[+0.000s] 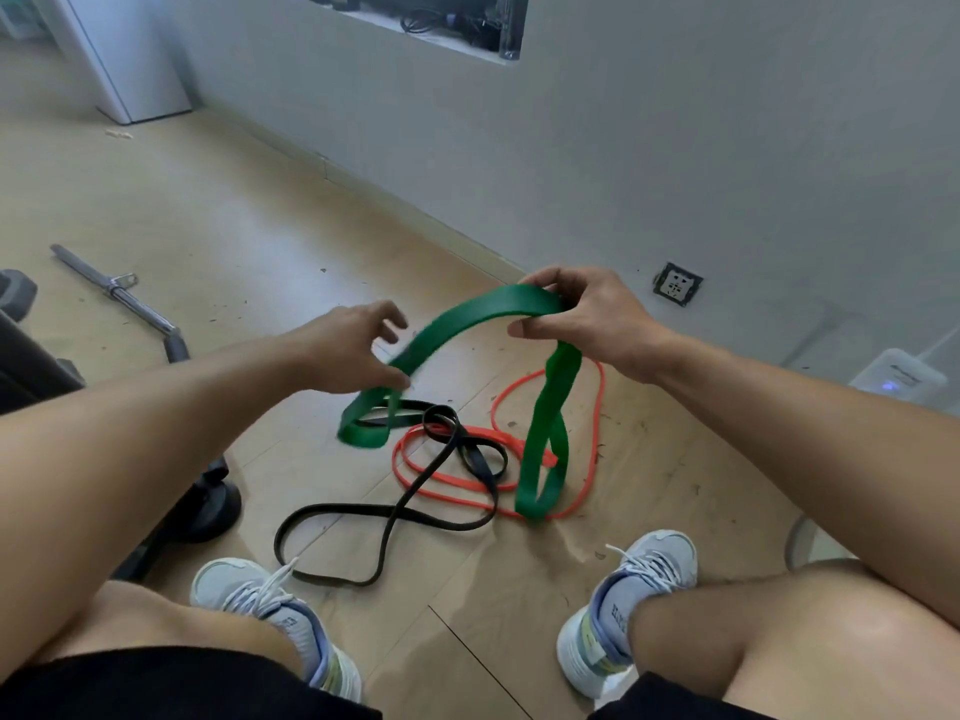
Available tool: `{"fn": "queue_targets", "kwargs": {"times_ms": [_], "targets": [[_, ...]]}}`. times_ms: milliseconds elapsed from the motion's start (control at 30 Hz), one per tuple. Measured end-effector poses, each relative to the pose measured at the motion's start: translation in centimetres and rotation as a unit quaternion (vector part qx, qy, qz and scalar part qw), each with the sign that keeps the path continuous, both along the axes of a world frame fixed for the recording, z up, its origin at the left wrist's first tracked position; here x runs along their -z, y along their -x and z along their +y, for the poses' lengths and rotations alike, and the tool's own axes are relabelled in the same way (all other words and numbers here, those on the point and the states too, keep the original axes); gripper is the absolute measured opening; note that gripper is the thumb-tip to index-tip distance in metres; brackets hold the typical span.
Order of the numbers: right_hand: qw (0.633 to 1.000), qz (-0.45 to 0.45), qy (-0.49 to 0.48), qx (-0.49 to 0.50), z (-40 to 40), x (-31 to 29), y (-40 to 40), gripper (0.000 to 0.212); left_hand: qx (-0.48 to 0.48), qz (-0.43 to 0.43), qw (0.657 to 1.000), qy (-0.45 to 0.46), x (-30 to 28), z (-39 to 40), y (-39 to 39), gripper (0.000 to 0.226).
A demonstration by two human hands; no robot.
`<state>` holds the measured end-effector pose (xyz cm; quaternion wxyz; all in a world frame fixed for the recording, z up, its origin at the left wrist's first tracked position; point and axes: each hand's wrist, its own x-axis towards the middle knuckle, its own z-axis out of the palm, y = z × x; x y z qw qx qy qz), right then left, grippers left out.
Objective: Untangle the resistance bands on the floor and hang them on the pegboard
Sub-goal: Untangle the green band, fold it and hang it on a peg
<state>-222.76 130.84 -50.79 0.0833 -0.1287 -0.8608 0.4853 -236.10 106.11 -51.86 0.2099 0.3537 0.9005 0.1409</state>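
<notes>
A wide green resistance band (467, 317) arches between my two hands above the wooden floor. My right hand (587, 317) pinches its top right bend; from there a twisted loop hangs down to the floor. My left hand (353, 350) touches the band's left stretch with thumb and fingers spread around it; whether it grips is unclear. The band's left end loops on the floor. Below lie a thin orange band (597, 423) and a black band (395, 517), crossed over each other and under the green one. No pegboard is in view.
My two shoes (270, 610) stand at the near edge of the bands. A metal bar (119, 293) lies on the floor at left, beside dark equipment with a round foot (208, 506). A grey wall with a socket (678, 284) runs behind.
</notes>
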Motion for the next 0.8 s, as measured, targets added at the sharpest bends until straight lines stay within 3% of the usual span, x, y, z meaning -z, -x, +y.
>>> {"fn": "queue_targets", "kwargs": {"times_ms": [100, 200, 400, 567, 700, 733, 800], "targets": [[0.995, -0.02, -0.083, -0.047, -2.2, -0.4, 0.1, 0.041, 0.045, -0.022, 0.994, -0.092, -1.0, 1.5, -1.7, 0.099], [0.997, 0.002, -0.062, -0.049, -3.0, -0.9, 0.4, 0.044, 0.057, -0.055, 0.982, -0.174, -2.1, 3.5, -3.5, 0.085], [0.992, -0.005, -0.066, -0.11, -3.4, -1.1, 0.3, 0.048, 0.039, -0.043, 0.981, -0.186, -2.0, 4.2, -4.0, 0.042], [0.99, -0.031, -0.08, -0.108, -1.7, 0.4, 0.3, 0.056, 0.003, -0.007, 0.973, -0.23, -2.9, 4.1, -4.0, 0.041], [0.977, -0.127, -0.121, -0.12, -0.3, 2.4, 0.0, 0.071, -0.05, -0.03, 0.945, -0.321, -4.1, 4.1, -4.7, 0.041], [0.974, -0.145, -0.125, -0.123, 0.0, 3.0, 0.0, 0.071, -0.059, -0.036, 0.938, -0.341, -4.4, 4.0, -4.8, 0.043], [0.968, -0.159, -0.133, -0.139, 0.4, 4.0, -0.1, 0.051, -0.065, -0.048, 0.923, -0.376, -5.0, 3.9, -5.1, 0.048]]}}
